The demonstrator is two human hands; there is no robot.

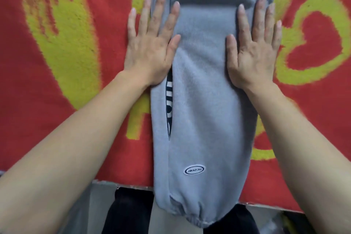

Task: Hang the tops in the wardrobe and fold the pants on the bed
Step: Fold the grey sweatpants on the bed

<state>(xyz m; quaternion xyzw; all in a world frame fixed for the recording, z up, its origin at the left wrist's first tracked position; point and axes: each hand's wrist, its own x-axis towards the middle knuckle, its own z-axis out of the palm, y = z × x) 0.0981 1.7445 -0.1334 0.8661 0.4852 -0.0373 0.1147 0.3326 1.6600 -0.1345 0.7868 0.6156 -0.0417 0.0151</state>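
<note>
Between left hand point(150, 51) and right hand point(253, 55) lie grey pants point(205, 100).

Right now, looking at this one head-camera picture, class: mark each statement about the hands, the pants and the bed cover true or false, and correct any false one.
1. Both hands lie flat and open on the grey pants. True.
2. The left hand grips a hanger. False: it presses flat, holding nothing.
3. The cuffed end of the pants hangs over the near bed edge. True.
4. The blanket is plain blue. False: it is red with yellow-green patterns.
5. The right hand rests on the pants' right side. True.
</note>
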